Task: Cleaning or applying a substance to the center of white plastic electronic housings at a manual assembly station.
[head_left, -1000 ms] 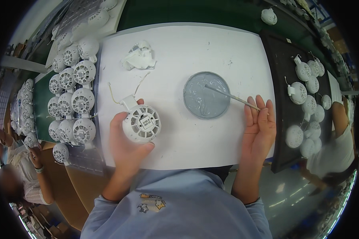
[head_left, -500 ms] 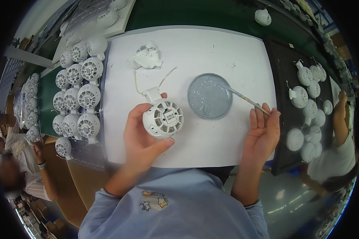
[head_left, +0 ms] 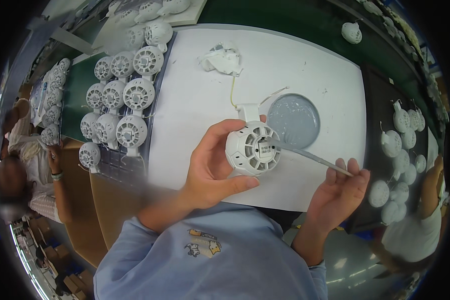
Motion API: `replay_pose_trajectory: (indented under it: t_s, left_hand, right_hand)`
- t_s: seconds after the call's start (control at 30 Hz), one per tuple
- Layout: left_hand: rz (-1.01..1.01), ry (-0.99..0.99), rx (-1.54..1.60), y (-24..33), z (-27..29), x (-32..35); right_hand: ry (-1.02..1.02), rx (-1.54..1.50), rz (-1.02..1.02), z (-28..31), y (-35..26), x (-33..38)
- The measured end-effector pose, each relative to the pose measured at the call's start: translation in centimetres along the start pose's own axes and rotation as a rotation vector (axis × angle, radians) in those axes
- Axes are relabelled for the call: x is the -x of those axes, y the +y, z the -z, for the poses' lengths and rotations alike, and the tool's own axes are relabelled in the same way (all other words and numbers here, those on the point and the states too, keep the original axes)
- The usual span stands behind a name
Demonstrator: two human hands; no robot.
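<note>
A round white slotted fan-like housing (head_left: 242, 151) with a short neck and thin wires is gripped in my left hand (head_left: 210, 170), fingers behind it and thumb along its lower edge. Its face shows a square label at the hub. My right hand (head_left: 337, 195) pinches the rear end of a thin brush (head_left: 312, 158), whose grey tip reaches the hub beside the label; whether it touches cannot be made out. Just behind the housing lies a round shallow dish (head_left: 294, 117) of glossy grey paste on white paper (head_left: 185, 115).
Crumpled white tissue (head_left: 222, 60) lies at the back of the paper. To the left, a clear tray (head_left: 117, 165) bears rows of similar housings. More white round parts lie on a dark board (head_left: 380, 102) at right. Other people sit on both sides.
The brush has come out of the paste over to the housing's hub, my right hand moving with it. The view has shifted, so the scene appears moved rightward.
</note>
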State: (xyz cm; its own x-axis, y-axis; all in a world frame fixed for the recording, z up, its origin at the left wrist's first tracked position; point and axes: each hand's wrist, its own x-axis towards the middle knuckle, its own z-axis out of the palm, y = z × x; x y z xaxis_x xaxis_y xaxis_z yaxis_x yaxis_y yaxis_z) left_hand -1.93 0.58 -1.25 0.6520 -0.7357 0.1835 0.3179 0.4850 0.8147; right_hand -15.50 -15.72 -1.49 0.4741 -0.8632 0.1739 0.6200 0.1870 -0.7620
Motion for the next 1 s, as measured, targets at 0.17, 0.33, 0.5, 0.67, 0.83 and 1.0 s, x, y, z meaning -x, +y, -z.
replay_pose_trajectory:
  t_s: [0.17,0.33,0.5,0.67,0.83,1.0]
  left_hand:
    - [-0.008,0.014,0.038,-0.1,0.1,0.2]
    - [-0.026,0.012,0.059,0.0,0.3,0.2]
    - [-0.035,0.028,0.025,0.1,0.6,0.3]
    - [-0.03,0.048,-0.047,0.1,1.0,0.5]
    - [-0.042,0.037,-0.107,-0.3,1.0,0.5]
    - [-0.014,0.086,-0.014,0.4,1.2,0.8]
  right_hand:
    - [-0.026,-0.081,-0.013,0.2,0.4,0.5]
    - [-0.008,0.008,-0.027,-0.3,0.9,1.0]
    - [-0.055,0.114,0.047,-0.4,0.6,1.3]
    - [-0.105,0.236,0.106,-0.4,-0.3,1.5]
    - [-0.073,0.257,0.113,-0.3,-1.0,1.3]
    - [0.033,0.174,0.052,-0.3,-0.7,0.5]
